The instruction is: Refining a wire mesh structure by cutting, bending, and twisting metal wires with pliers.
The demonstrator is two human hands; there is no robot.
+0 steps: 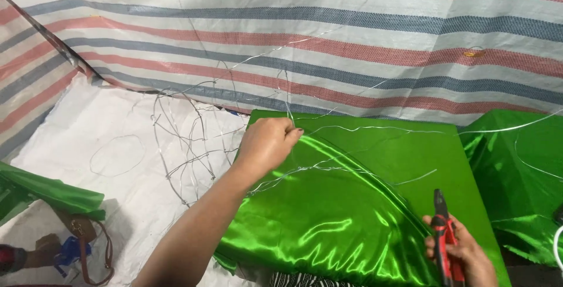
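Observation:
My left hand (267, 145) is closed on thin silver wire at the upper left edge of a shiny green satin cloth (328, 211) stretched over a wire frame. Wire strands (375, 128) run from that hand to the right across the cloth. My right hand (463, 252), at the lower right, grips red-and-black pliers (443, 234) pointing upward, resting on the cloth's right side.
A tangled bare wire frame (187, 140) lies left of the cloth on a white woven sheet (99, 123). A striped red, blue and white tarp (328, 35) forms the back wall. More green cloth sits at the right (522, 170) and lower left (47, 190), by a brown strap (88, 246).

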